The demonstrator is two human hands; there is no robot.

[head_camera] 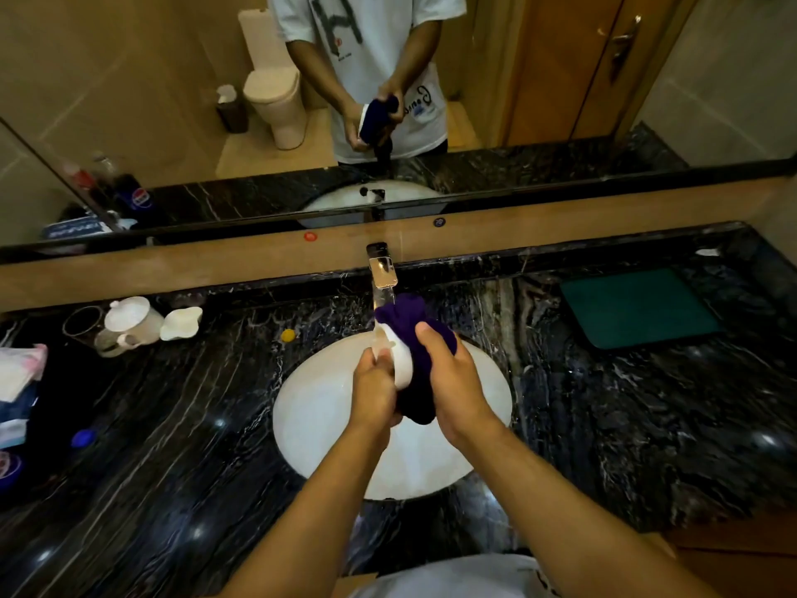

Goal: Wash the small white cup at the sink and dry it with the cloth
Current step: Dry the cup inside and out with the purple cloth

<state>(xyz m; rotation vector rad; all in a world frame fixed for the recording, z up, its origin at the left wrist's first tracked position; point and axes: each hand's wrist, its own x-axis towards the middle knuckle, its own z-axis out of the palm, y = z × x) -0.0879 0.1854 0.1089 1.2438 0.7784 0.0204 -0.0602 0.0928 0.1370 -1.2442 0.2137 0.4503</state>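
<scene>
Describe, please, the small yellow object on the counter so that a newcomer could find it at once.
Start at the round white sink set in the black marble counter. Look just beyond its far-left rim, left of the chrome faucet: the yellow object lies there alone, the only bright yellow thing on the dark stone.

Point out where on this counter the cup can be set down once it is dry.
Bare marble lies between the sink and the green mat, and in front of the mat. The near-left counter past the blue cap is open too. The far-left corner is crowded with the white mug, glass and packets.
</scene>
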